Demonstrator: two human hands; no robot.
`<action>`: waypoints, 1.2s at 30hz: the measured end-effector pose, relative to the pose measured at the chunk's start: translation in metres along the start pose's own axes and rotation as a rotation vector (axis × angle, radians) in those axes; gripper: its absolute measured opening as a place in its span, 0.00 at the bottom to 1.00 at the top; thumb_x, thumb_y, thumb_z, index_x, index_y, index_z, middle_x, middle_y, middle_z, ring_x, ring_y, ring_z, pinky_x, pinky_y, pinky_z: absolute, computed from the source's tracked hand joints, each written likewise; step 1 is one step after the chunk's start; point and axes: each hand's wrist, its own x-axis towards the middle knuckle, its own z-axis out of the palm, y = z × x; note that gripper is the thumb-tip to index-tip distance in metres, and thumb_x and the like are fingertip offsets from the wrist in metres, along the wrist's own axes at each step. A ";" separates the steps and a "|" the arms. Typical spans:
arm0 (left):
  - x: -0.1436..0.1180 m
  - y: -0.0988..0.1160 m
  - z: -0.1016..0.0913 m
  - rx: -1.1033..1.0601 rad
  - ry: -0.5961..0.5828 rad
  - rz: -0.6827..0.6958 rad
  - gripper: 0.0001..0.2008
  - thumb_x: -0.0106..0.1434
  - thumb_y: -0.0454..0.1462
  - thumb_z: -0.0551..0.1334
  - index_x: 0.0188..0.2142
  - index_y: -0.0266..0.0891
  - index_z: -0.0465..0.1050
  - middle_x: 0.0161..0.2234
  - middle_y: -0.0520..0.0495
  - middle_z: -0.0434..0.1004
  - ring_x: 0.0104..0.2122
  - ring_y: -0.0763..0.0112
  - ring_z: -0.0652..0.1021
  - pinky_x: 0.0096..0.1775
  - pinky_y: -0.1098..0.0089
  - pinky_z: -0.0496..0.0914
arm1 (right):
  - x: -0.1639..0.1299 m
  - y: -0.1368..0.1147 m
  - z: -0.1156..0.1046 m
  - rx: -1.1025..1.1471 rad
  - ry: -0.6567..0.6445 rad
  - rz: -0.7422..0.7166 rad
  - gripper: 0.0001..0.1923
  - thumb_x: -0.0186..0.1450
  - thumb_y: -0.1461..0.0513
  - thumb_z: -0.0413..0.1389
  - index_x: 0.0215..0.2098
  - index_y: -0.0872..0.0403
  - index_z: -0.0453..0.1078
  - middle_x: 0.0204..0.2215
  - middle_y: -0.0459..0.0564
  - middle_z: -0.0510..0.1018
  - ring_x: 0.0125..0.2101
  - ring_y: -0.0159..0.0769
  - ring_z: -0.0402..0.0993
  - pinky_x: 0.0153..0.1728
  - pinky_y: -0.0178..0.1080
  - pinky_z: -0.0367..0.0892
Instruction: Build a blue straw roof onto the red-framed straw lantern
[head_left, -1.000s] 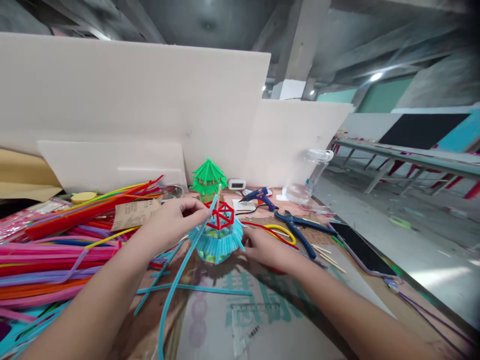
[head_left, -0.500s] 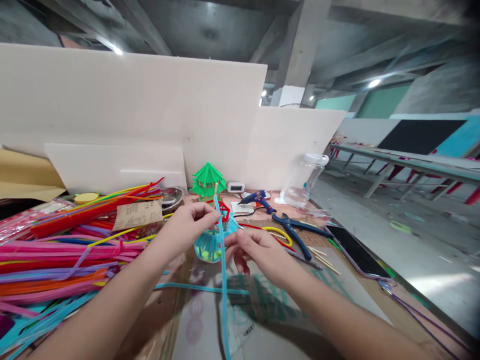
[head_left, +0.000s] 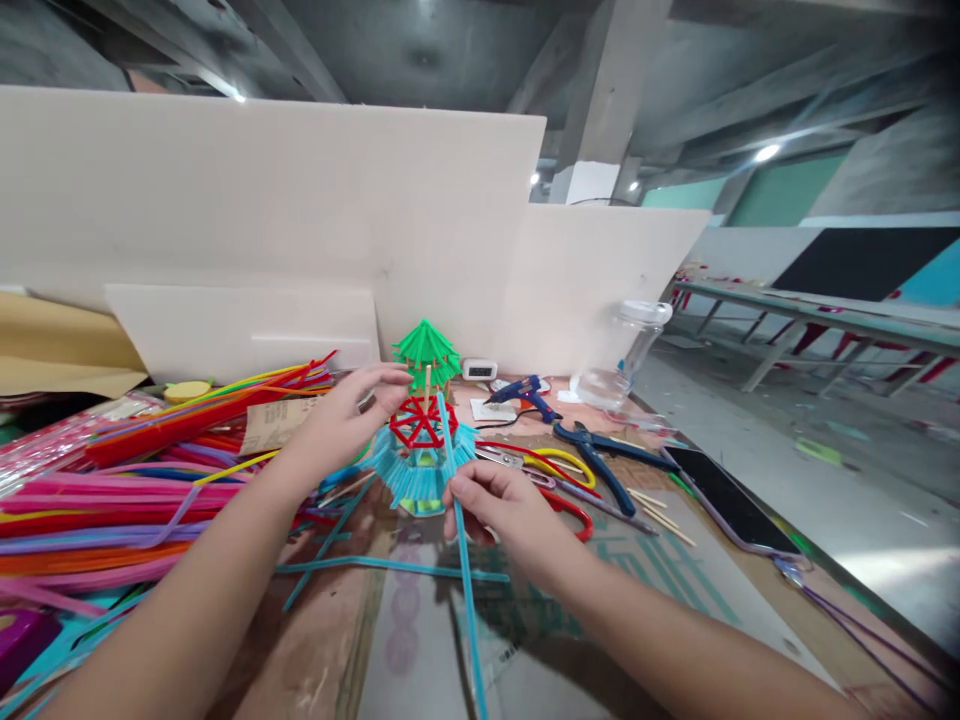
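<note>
My right hand (head_left: 487, 505) pinches a long light-blue pipe cleaner (head_left: 466, 590), which runs from near the model down to the bottom of the view. My left hand (head_left: 367, 400) is raised with thumb and fingers apart, nothing between them, left of the pipe cleaner's upper end. Behind both hands stands a small pagoda-like model: a light-blue pleated skirt (head_left: 405, 470) and a red spoked ring (head_left: 420, 422) around an upright wooden stick (head_left: 427, 388). Farther back is a green pointed roof piece (head_left: 426, 345). More blue pipe cleaners (head_left: 390, 568) lie on the work surface.
Bundles of coloured pipe cleaners (head_left: 112, 510) fill the left. To the right lie a blue glue gun (head_left: 525, 393), blue-handled pliers (head_left: 600, 465), red-handled scissors (head_left: 574, 515), wooden sticks (head_left: 664, 515) and a phone (head_left: 727, 500). A clear jar (head_left: 622, 350) stands near the white board (head_left: 262, 200).
My left hand has let go of the blue pipe cleaner's upper part and moved up and left, uncovering the red ring. My right hand now grips the strip, which leans more.
</note>
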 end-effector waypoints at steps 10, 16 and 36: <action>0.003 -0.024 0.031 0.013 -0.138 0.081 0.23 0.65 0.49 0.56 0.51 0.37 0.71 0.49 0.40 0.73 0.50 0.59 0.72 0.54 0.59 0.64 | 0.003 0.007 0.004 -0.013 0.051 0.017 0.20 0.60 0.46 0.57 0.29 0.56 0.68 0.19 0.45 0.75 0.15 0.24 0.58 0.18 0.31 0.51; -0.002 -0.006 0.031 0.125 -0.116 0.080 0.22 0.67 0.49 0.51 0.48 0.38 0.74 0.47 0.40 0.73 0.50 0.58 0.72 0.54 0.58 0.64 | 0.002 0.005 0.001 0.011 0.040 0.027 0.19 0.60 0.47 0.57 0.30 0.55 0.68 0.19 0.45 0.76 0.15 0.24 0.59 0.17 0.30 0.53; -0.001 0.003 0.024 -0.147 0.032 0.003 0.18 0.63 0.48 0.59 0.45 0.39 0.75 0.41 0.45 0.76 0.41 0.63 0.76 0.42 0.67 0.68 | 0.001 0.007 0.004 -0.036 0.025 0.032 0.20 0.61 0.46 0.56 0.30 0.55 0.68 0.20 0.44 0.75 0.15 0.23 0.60 0.17 0.29 0.54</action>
